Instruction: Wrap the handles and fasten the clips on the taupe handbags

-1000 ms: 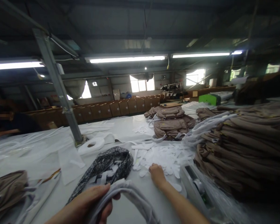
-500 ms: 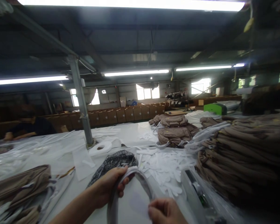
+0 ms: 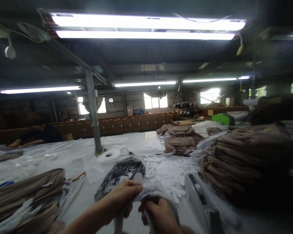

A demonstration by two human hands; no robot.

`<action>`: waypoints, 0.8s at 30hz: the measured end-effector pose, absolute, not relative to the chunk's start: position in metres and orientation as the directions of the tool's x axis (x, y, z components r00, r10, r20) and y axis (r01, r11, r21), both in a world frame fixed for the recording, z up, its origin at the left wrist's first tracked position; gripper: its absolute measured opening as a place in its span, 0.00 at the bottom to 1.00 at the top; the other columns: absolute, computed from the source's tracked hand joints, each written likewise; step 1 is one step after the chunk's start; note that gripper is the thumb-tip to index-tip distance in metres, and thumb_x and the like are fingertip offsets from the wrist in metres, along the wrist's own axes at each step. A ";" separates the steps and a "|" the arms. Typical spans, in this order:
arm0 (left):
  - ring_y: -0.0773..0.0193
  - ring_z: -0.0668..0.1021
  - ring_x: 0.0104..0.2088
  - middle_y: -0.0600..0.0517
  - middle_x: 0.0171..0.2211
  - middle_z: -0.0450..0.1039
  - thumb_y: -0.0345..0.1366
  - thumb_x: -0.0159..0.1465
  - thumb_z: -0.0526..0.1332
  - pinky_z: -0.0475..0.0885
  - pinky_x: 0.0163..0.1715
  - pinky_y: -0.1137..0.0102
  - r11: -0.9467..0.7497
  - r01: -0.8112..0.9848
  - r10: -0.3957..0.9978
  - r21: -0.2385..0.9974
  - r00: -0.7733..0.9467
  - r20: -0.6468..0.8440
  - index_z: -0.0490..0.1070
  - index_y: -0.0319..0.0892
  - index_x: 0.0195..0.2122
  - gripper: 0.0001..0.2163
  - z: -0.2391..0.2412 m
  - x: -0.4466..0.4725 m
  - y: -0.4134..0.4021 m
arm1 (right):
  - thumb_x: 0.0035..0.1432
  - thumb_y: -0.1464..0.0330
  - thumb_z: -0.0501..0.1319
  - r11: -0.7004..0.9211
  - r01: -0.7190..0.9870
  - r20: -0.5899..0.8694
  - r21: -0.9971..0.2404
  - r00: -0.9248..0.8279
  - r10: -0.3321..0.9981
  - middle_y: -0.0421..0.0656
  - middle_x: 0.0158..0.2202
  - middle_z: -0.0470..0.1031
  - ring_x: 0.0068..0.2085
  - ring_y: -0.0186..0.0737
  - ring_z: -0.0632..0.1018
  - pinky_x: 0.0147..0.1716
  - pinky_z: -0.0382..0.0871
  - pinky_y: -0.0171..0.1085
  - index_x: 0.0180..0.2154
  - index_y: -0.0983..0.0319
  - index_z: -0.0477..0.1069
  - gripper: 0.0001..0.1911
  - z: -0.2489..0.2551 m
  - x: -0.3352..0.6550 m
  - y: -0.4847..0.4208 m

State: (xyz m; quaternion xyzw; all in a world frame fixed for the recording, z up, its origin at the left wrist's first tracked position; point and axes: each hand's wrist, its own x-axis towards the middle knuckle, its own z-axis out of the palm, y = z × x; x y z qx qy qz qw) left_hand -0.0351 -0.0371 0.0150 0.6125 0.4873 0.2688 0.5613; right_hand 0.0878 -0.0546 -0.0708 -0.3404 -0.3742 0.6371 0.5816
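Note:
A pale grey-white bag strap (image 3: pixel 150 191) arches up in front of me, its ends running down out of view. My left hand (image 3: pixel 127 196) pinches it near the top of the arch. Close by on the right, my right hand (image 3: pixel 158 211) has its fingers closed on the strap from below, partly in shadow. A rounded white strip (image 3: pixel 138 177) sticks up just behind my left fingertips; whether it is held I cannot tell. Beyond my hands lies a black-and-white speckled bag (image 3: pixel 119 169) with small pale and dark pieces in its opening.
Loose white strips (image 3: pixel 166 172) lie spread over the white table (image 3: pixel 134 143). A grey tape dispenser-like device (image 3: pixel 196 195) and a tall stack of brown bags (image 3: pixel 239 162) are on the right. More brown bags (image 3: pixel 29 191) lie left. A post (image 3: pixel 94 113) and a co-worker (image 3: pixel 40 131) are farther off.
My right hand has moved left and up along the strap, close to my left hand. The view has tipped up slightly, and the speckled bag's opening shows more.

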 end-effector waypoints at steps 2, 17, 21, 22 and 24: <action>0.76 0.61 0.07 0.54 0.10 0.65 0.46 0.55 0.61 0.53 0.05 0.81 0.060 0.294 0.921 0.954 0.353 -0.167 0.70 0.35 0.20 0.17 0.010 -0.037 -0.036 | 0.38 0.58 0.69 -0.037 -0.513 0.020 -0.858 -0.106 0.994 0.42 0.20 0.75 0.18 0.33 0.72 0.17 0.60 0.30 0.30 0.63 0.71 0.19 -0.078 0.092 -0.065; 0.70 0.71 0.20 0.54 0.20 0.72 0.43 0.50 0.66 0.64 0.21 0.77 -0.139 0.128 0.929 0.982 0.359 0.084 0.70 0.37 0.23 0.13 0.015 -0.030 -0.034 | 0.50 0.55 0.65 0.383 -0.230 0.385 -0.894 0.039 0.922 0.38 0.20 0.69 0.16 0.24 0.62 0.13 0.54 0.26 0.25 0.65 0.75 0.18 -0.020 0.124 -0.082; 0.71 0.69 0.20 0.55 0.19 0.71 0.42 0.52 0.65 0.62 0.22 0.76 -0.216 0.116 0.945 0.970 0.275 0.177 0.72 0.37 0.25 0.12 0.026 -0.030 -0.030 | 0.42 0.55 0.70 0.272 -0.370 0.286 -0.888 0.017 0.958 0.39 0.20 0.72 0.19 0.30 0.72 0.16 0.65 0.27 0.30 0.66 0.72 0.21 -0.004 0.116 -0.071; 0.71 0.68 0.18 0.56 0.17 0.70 0.42 0.52 0.65 0.61 0.20 0.76 -0.226 0.117 0.949 0.967 0.250 0.191 0.71 0.37 0.25 0.12 0.028 -0.029 -0.029 | 0.40 0.53 0.70 0.244 -0.379 0.259 -0.893 0.012 0.966 0.40 0.20 0.73 0.19 0.31 0.73 0.16 0.67 0.28 0.30 0.66 0.72 0.24 -0.004 0.113 -0.067; 0.71 0.66 0.16 0.57 0.15 0.67 0.44 0.52 0.64 0.59 0.18 0.76 -0.239 0.119 0.953 0.964 0.221 0.209 0.71 0.38 0.26 0.12 0.030 -0.028 -0.027 | 0.39 0.49 0.68 0.203 -0.348 0.216 -0.915 0.002 0.976 0.39 0.17 0.71 0.16 0.32 0.73 0.13 0.66 0.27 0.29 0.67 0.71 0.28 -0.007 0.107 -0.059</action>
